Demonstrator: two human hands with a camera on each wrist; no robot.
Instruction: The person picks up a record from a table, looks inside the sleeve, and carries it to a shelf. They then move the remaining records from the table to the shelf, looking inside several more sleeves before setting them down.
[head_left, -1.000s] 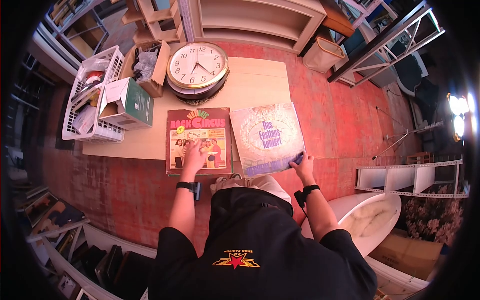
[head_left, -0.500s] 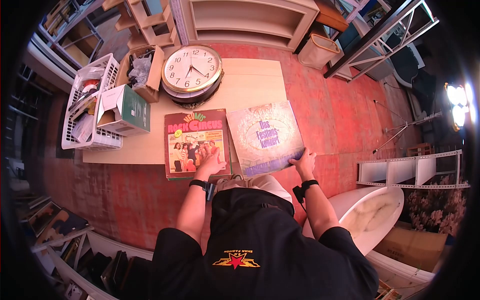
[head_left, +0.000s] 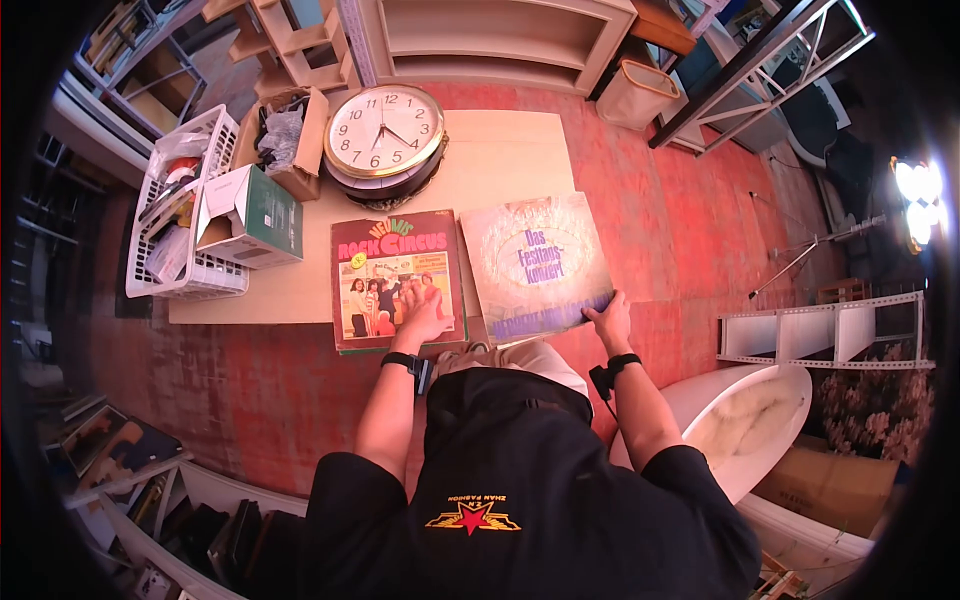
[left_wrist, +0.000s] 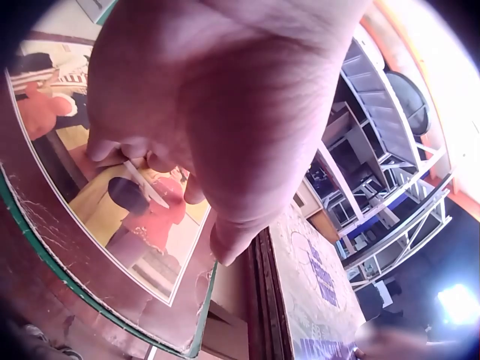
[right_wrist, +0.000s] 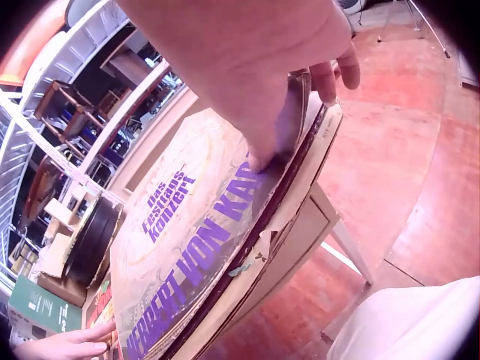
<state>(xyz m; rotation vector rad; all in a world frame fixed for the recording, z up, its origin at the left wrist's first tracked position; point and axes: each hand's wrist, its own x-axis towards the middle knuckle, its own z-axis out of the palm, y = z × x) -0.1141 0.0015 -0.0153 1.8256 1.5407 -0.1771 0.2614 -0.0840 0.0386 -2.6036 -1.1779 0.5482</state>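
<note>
Item 1: Rock Circus sleeve [head_left: 378, 285], dark red with a group photograph, lying at the near side of the tabletop [head_left: 510, 150]; I note a green edge beneath it. My left hand [head_left: 425, 318] lies over its lower right part, grip spread, thumb by the side nearest item 2.

Item 2: Das Festtagskonzert sleeve [head_left: 540, 262], pale with purple lettering, just right of item 1 and slightly askew. It tops a stack whose layered edges I see in the right wrist view. My right hand [head_left: 612, 320] has its grip pinching the near right corner, thumb on the face, fingers round the edge.

Item 3: clock [head_left: 385, 130], white dial, gold rim, behind item 1, raised on darker round pieces.

Item 4: open cardboard box [head_left: 312, 140], left of the clock, clear plastic inside.

Item 5: green-and-white box [head_left: 275, 215], leaning into the white basket [head_left: 222, 150], which holds mixed small goods.
</note>
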